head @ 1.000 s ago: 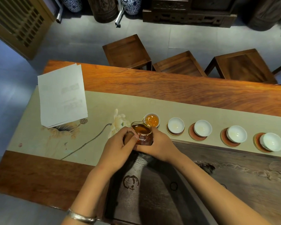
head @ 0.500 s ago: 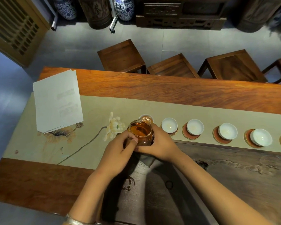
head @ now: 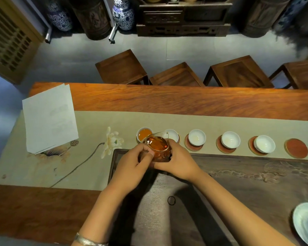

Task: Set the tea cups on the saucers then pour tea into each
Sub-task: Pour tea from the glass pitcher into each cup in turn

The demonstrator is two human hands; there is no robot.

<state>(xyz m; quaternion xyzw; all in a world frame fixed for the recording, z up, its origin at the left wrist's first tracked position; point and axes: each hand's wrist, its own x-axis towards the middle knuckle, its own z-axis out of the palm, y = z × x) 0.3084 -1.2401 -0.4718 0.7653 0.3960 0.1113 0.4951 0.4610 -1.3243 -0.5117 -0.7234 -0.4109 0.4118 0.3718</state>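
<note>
Above the dark tea tray (head: 256, 174), left hand (head: 130, 166) and right hand (head: 178, 164) curl closed around a glass pitcher (head: 156, 148) of amber tea, beside five cups (head: 196, 137) and six saucers (head: 296, 148), one cup filled.

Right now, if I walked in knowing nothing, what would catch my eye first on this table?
Probably the glass pitcher of amber tea, cupped by the left hand and right hand at the near edge of the beige runner. Behind it runs a row of white cups on red saucers: the leftmost cup is full, and the far-right saucer stands bare.
</note>
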